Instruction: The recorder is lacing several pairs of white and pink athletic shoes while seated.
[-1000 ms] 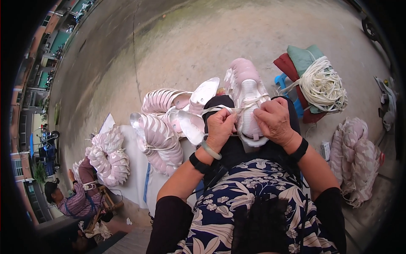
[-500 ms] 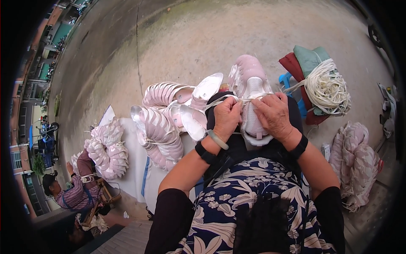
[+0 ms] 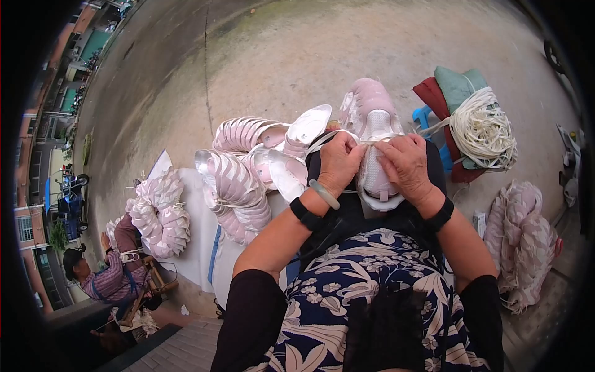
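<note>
Across my lap lies a bundle of nested pink and white shoe uppers (image 3: 372, 99), its nearest upper facing up with a perforated tongue. A white flat cord (image 3: 367, 141) runs across it. My left hand (image 3: 339, 162) is closed, pinching the cord on the left side of the tongue. Opposite it, my right hand (image 3: 406, 164) is also closed on the cord, thumb and fingertips over the tongue. The fingertips of both hands almost meet above the upper, and the exact crossing of the cord between them is partly hidden.
Several stacked pink uppers (image 3: 232, 186) lie left of my lap on a white sheet (image 3: 198, 198). Tied bundles (image 3: 520, 239) rest at right. A hank of white cords (image 3: 486, 133) hangs over red and green cloth (image 3: 457, 87) on a blue stool. Another person (image 3: 111, 276) sits far left.
My left hand has moved right and up, closer to my right hand. The gap between the fingertips is narrower, and the cord is still held by both.
</note>
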Tool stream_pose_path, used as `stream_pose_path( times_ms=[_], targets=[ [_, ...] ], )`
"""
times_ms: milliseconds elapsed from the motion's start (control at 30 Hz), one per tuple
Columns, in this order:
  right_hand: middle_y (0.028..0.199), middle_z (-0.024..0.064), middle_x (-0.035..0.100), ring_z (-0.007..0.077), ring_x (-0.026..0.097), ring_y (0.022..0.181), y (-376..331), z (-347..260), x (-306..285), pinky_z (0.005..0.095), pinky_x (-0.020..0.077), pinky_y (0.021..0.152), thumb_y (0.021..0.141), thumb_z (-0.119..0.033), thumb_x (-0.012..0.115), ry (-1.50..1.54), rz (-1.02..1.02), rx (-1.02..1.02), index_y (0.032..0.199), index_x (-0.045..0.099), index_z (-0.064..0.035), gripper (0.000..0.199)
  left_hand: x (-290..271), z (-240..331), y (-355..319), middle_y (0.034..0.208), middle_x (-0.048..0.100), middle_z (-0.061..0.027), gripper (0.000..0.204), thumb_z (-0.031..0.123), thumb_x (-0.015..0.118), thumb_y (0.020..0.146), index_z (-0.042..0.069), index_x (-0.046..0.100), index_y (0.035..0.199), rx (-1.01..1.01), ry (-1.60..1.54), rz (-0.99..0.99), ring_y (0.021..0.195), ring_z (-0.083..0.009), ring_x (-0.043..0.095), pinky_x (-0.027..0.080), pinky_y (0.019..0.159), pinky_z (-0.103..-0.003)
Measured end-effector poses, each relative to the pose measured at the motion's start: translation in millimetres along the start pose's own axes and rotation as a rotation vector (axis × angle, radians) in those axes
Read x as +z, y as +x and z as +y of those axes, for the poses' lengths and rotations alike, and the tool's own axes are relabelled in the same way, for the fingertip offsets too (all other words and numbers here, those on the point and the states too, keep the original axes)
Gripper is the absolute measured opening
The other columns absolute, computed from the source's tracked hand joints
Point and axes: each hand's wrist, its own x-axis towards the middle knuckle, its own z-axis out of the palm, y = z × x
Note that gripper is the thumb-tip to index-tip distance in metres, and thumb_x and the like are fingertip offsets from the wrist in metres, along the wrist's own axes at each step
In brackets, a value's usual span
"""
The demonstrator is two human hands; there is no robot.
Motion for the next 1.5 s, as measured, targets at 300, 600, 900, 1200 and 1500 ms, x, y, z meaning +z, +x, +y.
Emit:
stream_pose_path(
  times_ms=[300, 600, 900, 1200, 1500],
  targets=[
    [0.074, 0.0019, 0.053, 0.0212, 0.055, 0.076, 0, -9, 2, 0.0453, 0.0347, 0.084, 0.07, -0.012, 0.064, 0.011, -0.022, -0.036, 0.084, 0.061, -0.0126, 0.014, -2, 9, -30, 0.086, 0.058, -0.0157, 0.052, 0.012, 0.069, 0.069, -0.005, 0.05, 0.114, 0.592, 0.345, 0.013, 0.067, -0.0278, 0.058, 0.049, 0.061, -0.033],
    [0.071, 0.0035, 0.054, 0.0227, 0.056, 0.073, 9, -12, 18, 0.0432, 0.0359, 0.08, 0.072, -0.015, 0.064, -0.001, -0.03, 0.017, 0.079, 0.06, -0.0121, 0.009, -2, -2, -26, 0.075, 0.058, -0.0123, 0.034, 0.005, 0.059, 0.074, -0.001, 0.057, 0.107, 0.408, 0.231, 0.046, 0.06, -0.023, 0.058, 0.048, 0.059, -0.031],
    [0.07, 0.0045, 0.054, 0.0227, 0.058, 0.071, 19, -13, 25, 0.0424, 0.0368, 0.08, 0.072, -0.013, 0.063, -0.069, -0.064, -0.018, 0.075, 0.058, -0.0114, 0.006, -5, -13, -22, 0.086, 0.063, -0.0165, 0.028, 0.003, 0.056, 0.078, -0.002, 0.059, 0.106, 0.409, 0.109, 0.046, 0.075, -0.026, 0.064, 0.049, 0.067, -0.029],
    [0.067, 0.0045, 0.053, 0.0216, 0.059, 0.068, 18, -6, 24, 0.0443, 0.0367, 0.085, 0.073, -0.009, 0.056, -0.102, -0.057, -0.164, 0.076, 0.058, -0.0108, 0.004, -3, -14, -23, 0.089, 0.063, -0.014, 0.026, 0.0, 0.054, 0.081, -0.003, 0.059, 0.107, 0.418, 0.047, 0.014, 0.08, -0.0211, 0.063, 0.048, 0.072, -0.028],
    [0.067, 0.0038, 0.052, 0.0195, 0.057, 0.067, 17, -6, 17, 0.0449, 0.0374, 0.087, 0.07, -0.009, 0.055, -0.159, -0.016, -0.362, 0.073, 0.057, -0.0093, 0.004, 4, -16, -22, 0.084, 0.065, -0.0135, 0.029, 0.001, 0.054, 0.08, -0.002, 0.059, 0.109, 0.412, 0.099, 0.08, 0.075, -0.0151, 0.062, 0.048, 0.07, -0.025]
  ],
)
